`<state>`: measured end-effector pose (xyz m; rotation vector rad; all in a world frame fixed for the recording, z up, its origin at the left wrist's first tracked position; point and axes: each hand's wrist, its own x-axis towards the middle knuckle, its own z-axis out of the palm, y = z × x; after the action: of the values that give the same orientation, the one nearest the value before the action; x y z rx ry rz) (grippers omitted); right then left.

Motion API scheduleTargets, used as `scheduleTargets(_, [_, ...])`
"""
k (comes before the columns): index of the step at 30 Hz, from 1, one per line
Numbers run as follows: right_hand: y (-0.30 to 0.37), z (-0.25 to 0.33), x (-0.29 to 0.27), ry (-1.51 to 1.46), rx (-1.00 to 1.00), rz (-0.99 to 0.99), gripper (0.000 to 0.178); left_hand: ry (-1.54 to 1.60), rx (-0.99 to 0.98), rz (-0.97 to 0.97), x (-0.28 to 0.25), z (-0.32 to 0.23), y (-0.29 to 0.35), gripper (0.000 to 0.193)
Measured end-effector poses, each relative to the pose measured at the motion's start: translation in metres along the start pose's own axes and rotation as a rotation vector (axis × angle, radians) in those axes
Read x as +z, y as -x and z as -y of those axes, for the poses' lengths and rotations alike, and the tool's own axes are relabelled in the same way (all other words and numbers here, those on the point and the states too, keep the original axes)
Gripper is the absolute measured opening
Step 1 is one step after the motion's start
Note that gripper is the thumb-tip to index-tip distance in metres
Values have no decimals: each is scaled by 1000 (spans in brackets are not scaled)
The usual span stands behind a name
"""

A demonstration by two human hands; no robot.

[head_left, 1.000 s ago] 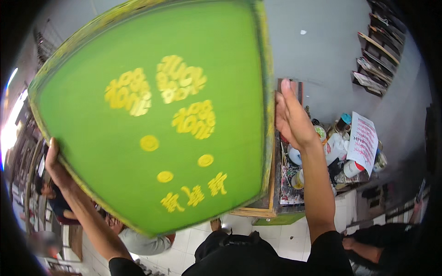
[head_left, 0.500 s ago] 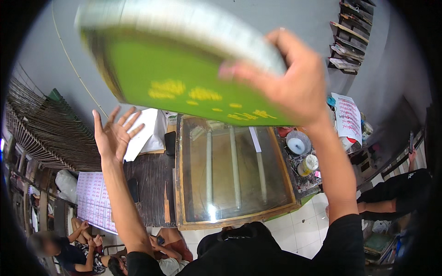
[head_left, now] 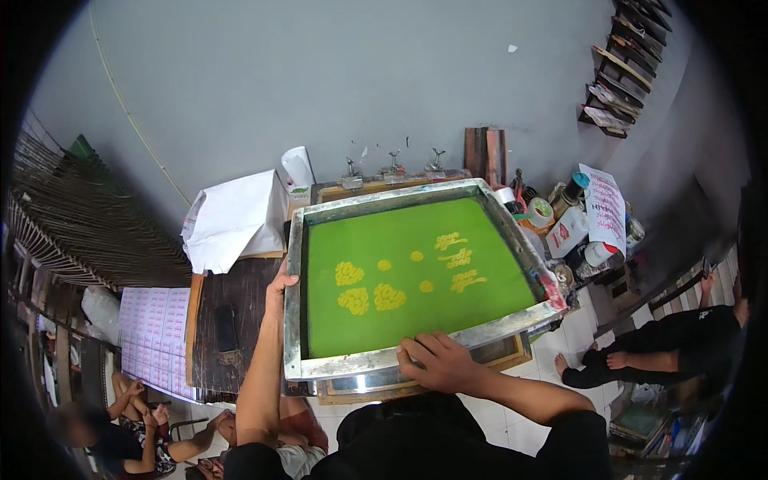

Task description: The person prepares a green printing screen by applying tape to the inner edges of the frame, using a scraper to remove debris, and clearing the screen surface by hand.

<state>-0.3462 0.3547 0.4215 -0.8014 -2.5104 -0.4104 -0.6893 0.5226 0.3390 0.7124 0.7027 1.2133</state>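
A screen printing frame (head_left: 294, 328) with a metal rim and green mesh lies tilted a little over the glass-topped wooden table (head_left: 512, 352). Yellow patterns and dots show on its mesh. At the left rim, my left hand (head_left: 276, 294) grips the frame; its thumb is on the edge and the other fingers are mostly hidden. My right hand (head_left: 442, 364) has its fingers curled over the near rim. The frame covers most of the glass. Whether it rests fully on the table, I cannot tell.
Metal hinge clamps (head_left: 392, 170) line the far edge by the wall. White paper (head_left: 236, 224) and a dark phone (head_left: 226, 328) are at left. Bottles and jars (head_left: 569, 232) crowd the right side. People sit at lower left (head_left: 112, 440); another person (head_left: 672, 352) is at right.
The screen printing frame has come down from in front of the wall to over the table. My left hand, spread and apart from it before, now holds its left side; my right hand holds the near rim.
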Motion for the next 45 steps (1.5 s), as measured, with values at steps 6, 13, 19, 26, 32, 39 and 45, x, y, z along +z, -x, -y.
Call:
scheduleTargets(6, [42,14,41,-166,102,-1,22,44,-18,-19,0,30,2,96])
scheduleTargets(13, [68,21,65,-447,234,121,31,-637,97,-260,30,14,14,82])
scheduleTargets(19, [76,-15,65,-640,273,116,26,-796,151,-328,15,43,5,73])
scheduleTargets(26, [67,-313,42,-155,845,-152,30,-1076,133,-567,52,39,56,68])
scheduleTargets(32, [125,-503,113,-4,969,381,26,-1148,213,-732,116,55,108,63])
scheduleTargets(39, [129,-558,130,-231,1096,569,27,-1018,166,-862,133,72,134,52])
scheduleTargets(45, [95,-528,56,-714,1168,141,24,-1108,283,-814,161,61,116,50])
